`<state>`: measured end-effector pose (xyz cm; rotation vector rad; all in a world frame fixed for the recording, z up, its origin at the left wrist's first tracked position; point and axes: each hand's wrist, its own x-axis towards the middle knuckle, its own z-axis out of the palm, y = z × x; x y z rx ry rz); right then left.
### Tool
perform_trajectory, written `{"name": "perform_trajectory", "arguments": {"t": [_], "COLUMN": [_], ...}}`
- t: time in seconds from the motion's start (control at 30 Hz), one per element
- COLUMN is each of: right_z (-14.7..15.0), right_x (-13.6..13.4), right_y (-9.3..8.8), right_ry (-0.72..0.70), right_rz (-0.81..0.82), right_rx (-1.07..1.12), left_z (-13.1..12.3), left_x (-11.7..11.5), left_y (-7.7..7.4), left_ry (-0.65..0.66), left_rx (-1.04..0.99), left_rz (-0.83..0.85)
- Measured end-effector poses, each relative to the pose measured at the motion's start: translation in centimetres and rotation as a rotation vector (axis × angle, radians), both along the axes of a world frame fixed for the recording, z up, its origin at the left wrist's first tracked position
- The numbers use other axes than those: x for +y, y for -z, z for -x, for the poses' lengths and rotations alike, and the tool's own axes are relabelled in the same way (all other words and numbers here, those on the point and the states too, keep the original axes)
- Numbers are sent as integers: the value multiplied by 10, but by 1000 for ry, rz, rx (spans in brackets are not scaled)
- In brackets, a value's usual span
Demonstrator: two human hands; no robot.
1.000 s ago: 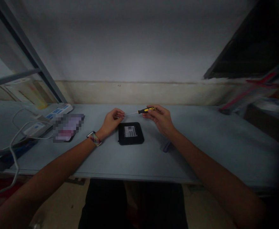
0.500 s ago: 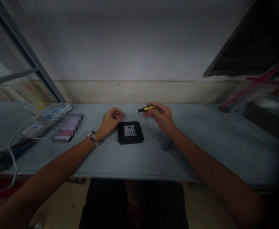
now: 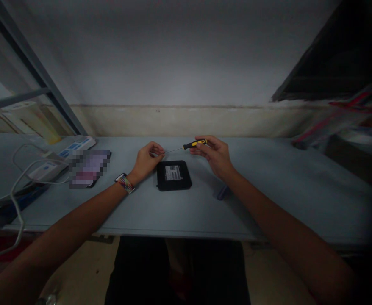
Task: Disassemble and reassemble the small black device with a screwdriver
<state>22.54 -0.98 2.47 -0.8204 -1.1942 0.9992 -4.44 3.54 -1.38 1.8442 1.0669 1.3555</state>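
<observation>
A small screwdriver with a yellow and black handle is held level above the table. My right hand grips its handle. My left hand, with a striped band on the wrist, pinches at the thin metal tip; whether something tiny sits between the fingers I cannot make out. Just below both hands lies a flat black box with a white label on top, resting on the grey table.
A blurred-out flat item lies left of the hands. Further left are a white power strip, white cables and a metal frame post. A small dark object lies under my right forearm. Clutter fills the right edge.
Both hands and the screwdriver stay almost where they were; the view has shifted slightly, so everything sits a few pixels higher.
</observation>
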Motion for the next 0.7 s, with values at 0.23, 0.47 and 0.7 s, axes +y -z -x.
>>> {"name": "perform_trajectory", "arguments": {"t": [0.23,0.47,0.7], "right_z": [2,3,2], "right_x": [-2,-2,-4], "right_y": [-2,-3,-3], "right_ry": [2,1,12], "right_rz": [4,3,-13], "right_rx": [8,-13,-43], "left_z": [1,2,2], "left_x": [3,2,2], "left_y": [3,3,4], "left_ry": [10,30,27], "left_rx": [4,24,41], "left_rz": [11,1,-3]}}
